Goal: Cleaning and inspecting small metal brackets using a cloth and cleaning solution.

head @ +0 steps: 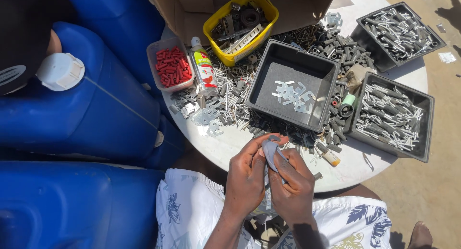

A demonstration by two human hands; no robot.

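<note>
Both my hands meet over the near edge of a round white table (225, 146). My left hand (247, 174) and my right hand (293, 182) pinch a small flat grey plastic piece (270, 150) between their fingertips. Just beyond it stands a black square tray (269, 69) holding several pale grey flat clips (292, 95). More of the same grey clips (206, 118) lie loose on the table to the left of the tray.
Dark and grey plugs cover the table. Two black trays (425, 129) (370, 47) hold grey plugs at the right. A yellow tub (240, 54), a box of red plugs (171, 66) and a small bottle (202, 69) stand at the back. Blue jerrycans (81, 114) crowd the left.
</note>
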